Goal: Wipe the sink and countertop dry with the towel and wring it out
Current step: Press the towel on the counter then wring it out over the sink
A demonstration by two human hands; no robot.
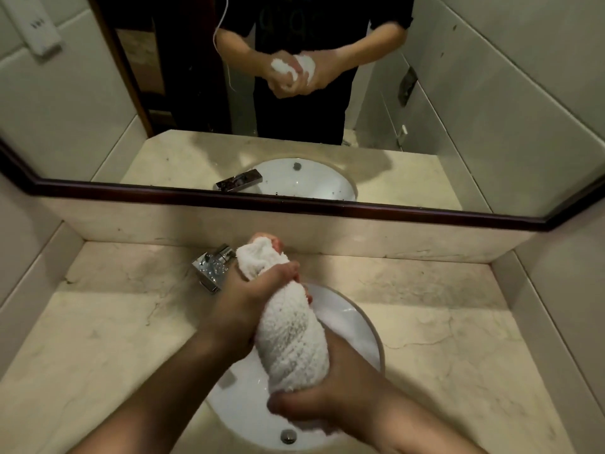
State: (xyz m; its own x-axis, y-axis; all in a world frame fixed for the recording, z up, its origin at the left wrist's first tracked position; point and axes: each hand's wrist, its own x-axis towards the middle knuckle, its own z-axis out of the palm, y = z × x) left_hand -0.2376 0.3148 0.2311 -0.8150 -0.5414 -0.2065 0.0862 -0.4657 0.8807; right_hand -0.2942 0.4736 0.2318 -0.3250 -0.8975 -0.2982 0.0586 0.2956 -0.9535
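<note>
Towel is rolled into a thick twist and held right over the sink, so I guess any water drips in there, not onto the tabletop. Left hand has its fingers clenched round the far part, and right hand grips the near end.

The towel is white, nubbly terry cloth. The sink looks like smooth, glossy white ceramic. The countertop is pale veined stone with a dull sheen. The faucet, centre left, is polished, water-beaded chrome metal.
</note>
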